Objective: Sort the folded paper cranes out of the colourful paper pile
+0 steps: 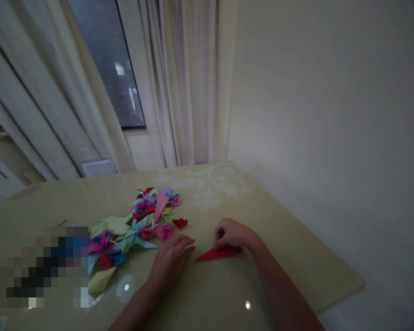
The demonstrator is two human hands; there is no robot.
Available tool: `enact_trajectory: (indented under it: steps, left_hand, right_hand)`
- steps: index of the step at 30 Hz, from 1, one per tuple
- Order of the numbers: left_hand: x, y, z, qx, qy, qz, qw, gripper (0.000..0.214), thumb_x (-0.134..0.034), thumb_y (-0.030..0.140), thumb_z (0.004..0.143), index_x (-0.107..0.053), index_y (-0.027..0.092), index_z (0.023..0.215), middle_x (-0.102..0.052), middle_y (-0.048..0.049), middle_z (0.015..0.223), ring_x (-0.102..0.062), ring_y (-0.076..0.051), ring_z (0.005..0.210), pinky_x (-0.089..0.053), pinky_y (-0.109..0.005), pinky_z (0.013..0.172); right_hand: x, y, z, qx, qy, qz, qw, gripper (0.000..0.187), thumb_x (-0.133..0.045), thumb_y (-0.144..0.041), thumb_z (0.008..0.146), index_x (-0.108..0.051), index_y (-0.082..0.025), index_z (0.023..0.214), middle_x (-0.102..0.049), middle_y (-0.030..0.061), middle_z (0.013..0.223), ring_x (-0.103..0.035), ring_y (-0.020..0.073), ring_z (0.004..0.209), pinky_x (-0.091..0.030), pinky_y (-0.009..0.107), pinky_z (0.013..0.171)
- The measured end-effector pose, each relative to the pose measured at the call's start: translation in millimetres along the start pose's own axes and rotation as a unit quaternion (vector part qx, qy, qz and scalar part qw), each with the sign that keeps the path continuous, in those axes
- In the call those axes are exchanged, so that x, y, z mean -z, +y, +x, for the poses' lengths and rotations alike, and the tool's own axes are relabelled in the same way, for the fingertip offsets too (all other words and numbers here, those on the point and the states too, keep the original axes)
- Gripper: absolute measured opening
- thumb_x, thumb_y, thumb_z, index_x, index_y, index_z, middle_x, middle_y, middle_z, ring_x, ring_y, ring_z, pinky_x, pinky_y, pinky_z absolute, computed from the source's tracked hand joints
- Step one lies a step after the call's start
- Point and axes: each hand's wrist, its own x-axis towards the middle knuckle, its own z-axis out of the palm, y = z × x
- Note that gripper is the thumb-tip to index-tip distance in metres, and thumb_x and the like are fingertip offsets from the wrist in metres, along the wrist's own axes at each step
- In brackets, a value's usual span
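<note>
A red folded paper (224,252), long and pointed at its left end, lies flat on the table. My right hand (232,233) is closed over its upper edge, with fingers curled down onto it. Just left of the paper's tip, my left hand (174,255) rests with its fingers stretched out and nothing in them. Beyond and beside the left hand spreads a heap of folded paper pieces (138,232) in pink, red, blue, green and yellow. A small dark-red folded piece (180,223) sits at the heap's right edge.
The pale table cover (279,276) has a white floral pattern at the back and a corner at the right. A blurred-out patch (44,266) hides things at the left. Behind stand curtains (189,82), a window (110,64) and a plain wall (324,115).
</note>
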Motion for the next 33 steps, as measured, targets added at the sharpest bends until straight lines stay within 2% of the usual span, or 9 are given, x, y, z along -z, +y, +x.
enact_trajectory:
  steps: [5,10,13,16,19,22,26,30,33]
  left_hand:
    - [14.8,-15.6,38.8,0.041,0.005,0.157,0.987,0.024,-0.059,0.025,0.101,-0.074,0.021,0.119,-0.072,-0.0117,0.126,-0.065,-0.031,0.119,-0.051,-0.047,0.105]
    - [16.6,-16.8,74.9,0.078,-0.047,0.240,0.967,0.017,-0.062,0.021,0.098,-0.079,0.018,0.098,-0.076,-0.0130,0.107,-0.065,-0.036,0.116,-0.045,-0.053,0.104]
    - [8.9,-4.6,86.9,0.054,-0.052,0.195,0.978,0.016,-0.064,0.021,0.098,-0.079,0.021,0.093,-0.075,-0.0100,0.101,-0.067,-0.031,0.109,-0.046,-0.047,0.099]
    - [4.4,16.3,93.2,0.033,-0.043,0.052,0.997,0.016,-0.063,0.024,0.100,-0.078,0.022,0.097,-0.074,-0.0072,0.099,-0.067,-0.025,0.101,-0.047,-0.038,0.091]
    - [7.1,34.6,95.7,0.012,-0.035,-0.078,0.996,0.016,-0.059,0.021,0.101,-0.075,0.020,0.096,-0.073,-0.0059,0.097,-0.067,-0.021,0.093,-0.048,-0.031,0.083]
    - [12.0,39.6,96.4,0.010,-0.053,-0.110,0.992,0.017,-0.057,0.020,0.101,-0.073,0.020,0.094,-0.073,-0.0057,0.096,-0.067,-0.020,0.091,-0.049,-0.029,0.080]
    - [20.5,26.7,99.5,0.018,-0.078,-0.116,0.990,0.018,-0.056,0.019,0.100,-0.074,0.021,0.097,-0.077,-0.0041,0.095,-0.071,-0.019,0.088,-0.051,-0.028,0.079]
    - [47.9,-1.1,106.3,0.042,0.008,-0.043,0.998,0.024,-0.053,0.020,0.100,-0.073,0.021,0.114,-0.077,-0.0085,0.114,-0.072,-0.023,0.105,-0.054,-0.035,0.093]
    - [70.6,-23.9,105.0,0.077,-0.014,0.043,0.996,0.025,-0.057,0.020,0.098,-0.074,0.021,0.116,-0.076,-0.0103,0.120,-0.071,-0.027,0.111,-0.053,-0.039,0.098]
  right_hand:
    - [-10.0,-9.6,-3.8,0.001,-0.004,-0.039,0.999,0.009,-0.082,-0.019,0.063,-0.074,-0.020,0.062,-0.062,-0.0033,0.056,-0.051,0.0122,0.051,-0.033,0.025,0.051]
    - [-11.3,-3.7,-3.9,0.007,0.027,-0.061,0.998,0.026,-0.092,-0.021,0.056,-0.071,-0.020,0.072,-0.064,-0.0029,0.066,-0.054,0.0145,0.058,-0.036,0.026,0.052]
    - [-8.4,3.1,1.8,0.042,0.070,0.015,0.997,0.045,-0.097,-0.032,0.056,-0.070,-0.020,0.090,-0.067,-0.0018,0.077,-0.059,0.0159,0.067,-0.041,0.025,0.056]
    - [-6.5,2.0,9.4,0.106,0.151,0.127,0.975,0.052,-0.093,-0.038,0.067,-0.067,-0.021,0.109,-0.068,-0.0010,0.084,-0.062,0.0167,0.075,-0.047,0.026,0.066]
    - [-8.5,-6.9,14.7,0.175,0.186,0.184,0.949,0.034,-0.086,-0.040,0.078,-0.069,-0.021,0.100,-0.070,-0.0006,0.083,-0.063,0.0164,0.076,-0.049,0.028,0.071]
    - [-13.9,-15.8,16.7,0.194,0.187,0.194,0.943,0.028,-0.083,-0.044,0.082,-0.069,-0.021,0.089,-0.070,-0.0009,0.079,-0.062,0.0160,0.073,-0.048,0.027,0.069]
    - [-19.8,-18.1,19.0,0.197,0.195,0.150,0.949,0.026,-0.078,-0.046,0.088,-0.075,-0.022,0.098,-0.074,0.0011,0.084,-0.063,0.0174,0.075,-0.047,0.028,0.070]
    - [-15.9,-8.4,24.0,0.159,0.282,0.138,0.936,0.030,-0.066,-0.048,0.096,-0.077,-0.021,0.092,-0.076,0.0046,0.085,-0.066,0.0198,0.077,-0.048,0.031,0.071]
    - [-11.7,0.8,28.7,0.147,0.334,0.162,0.917,0.038,-0.061,-0.053,0.097,-0.077,-0.020,0.089,-0.073,0.0062,0.081,-0.066,0.0210,0.077,-0.052,0.033,0.073]
